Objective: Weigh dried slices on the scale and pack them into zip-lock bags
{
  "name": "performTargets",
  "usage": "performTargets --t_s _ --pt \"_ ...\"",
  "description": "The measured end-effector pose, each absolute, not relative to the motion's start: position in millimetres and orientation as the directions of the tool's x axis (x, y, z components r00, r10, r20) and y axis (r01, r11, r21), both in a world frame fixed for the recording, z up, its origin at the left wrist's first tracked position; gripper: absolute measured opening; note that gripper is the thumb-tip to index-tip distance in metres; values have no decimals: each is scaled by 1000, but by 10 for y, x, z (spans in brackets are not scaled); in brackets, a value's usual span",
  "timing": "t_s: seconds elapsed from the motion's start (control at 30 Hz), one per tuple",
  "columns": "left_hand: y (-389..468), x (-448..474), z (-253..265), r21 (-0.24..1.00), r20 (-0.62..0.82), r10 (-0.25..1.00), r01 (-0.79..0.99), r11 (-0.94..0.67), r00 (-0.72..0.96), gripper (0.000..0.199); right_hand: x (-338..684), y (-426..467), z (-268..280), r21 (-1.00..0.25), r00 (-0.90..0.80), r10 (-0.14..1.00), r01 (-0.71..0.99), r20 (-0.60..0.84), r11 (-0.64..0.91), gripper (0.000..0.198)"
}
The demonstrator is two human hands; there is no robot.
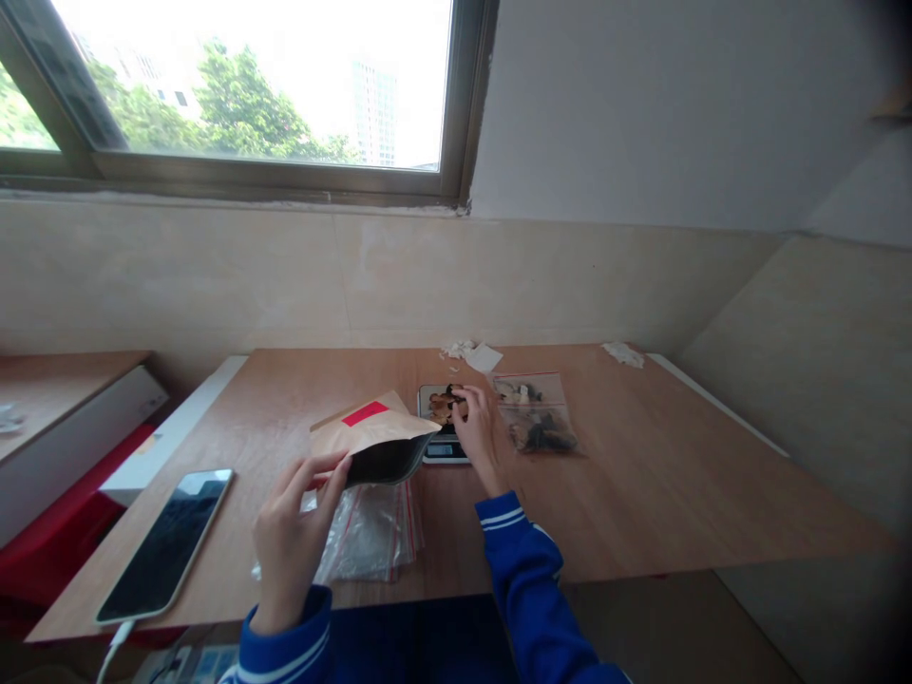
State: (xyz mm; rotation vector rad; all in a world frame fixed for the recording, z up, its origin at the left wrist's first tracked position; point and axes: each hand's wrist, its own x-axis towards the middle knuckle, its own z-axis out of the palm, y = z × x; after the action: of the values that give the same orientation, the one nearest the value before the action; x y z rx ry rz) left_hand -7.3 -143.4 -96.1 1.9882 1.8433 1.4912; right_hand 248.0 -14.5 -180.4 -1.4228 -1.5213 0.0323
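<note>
A brown kraft paper bag point(367, 427) with a red label is pinched at its near edge by my left hand point(303, 518). The bag's mouth gapes toward me and shows a dark lining. My right hand point(474, 423) reaches over a small kitchen scale point(447, 454), its fingers curled down onto dried brown pieces point(440, 407) that look like mushroom slices. What lies between those fingertips is too small to make out. Under the paper bag, a stack of clear zip bags point(367, 546) with red seal lines rests on the table.
Right of the scale lie zip bags holding dark dried pieces point(541, 427). White scraps point(460, 350) and a paper piece point(484, 357) sit at the table's back edge, with crumpled plastic point(623, 354) farther right. A phone point(167, 546) with a cable lies at front left.
</note>
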Motion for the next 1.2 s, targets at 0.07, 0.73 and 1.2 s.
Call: performTargets --t_s 0.07,0.73,1.2 --pt "-1425 -79 -980 622 582 793 725 -294 -178 26 2559 -272 -1886 -627 271 704 715 656 309 25" --pt "-1268 6 -1011 739 507 806 635 -225 -305 35 2839 -823 -2370 -748 433 689 618 582 244 24" --pt "-1282 31 -1006 748 509 800 623 -229 -317 35 2843 -842 -2378 -755 422 709 610 565 239 25"
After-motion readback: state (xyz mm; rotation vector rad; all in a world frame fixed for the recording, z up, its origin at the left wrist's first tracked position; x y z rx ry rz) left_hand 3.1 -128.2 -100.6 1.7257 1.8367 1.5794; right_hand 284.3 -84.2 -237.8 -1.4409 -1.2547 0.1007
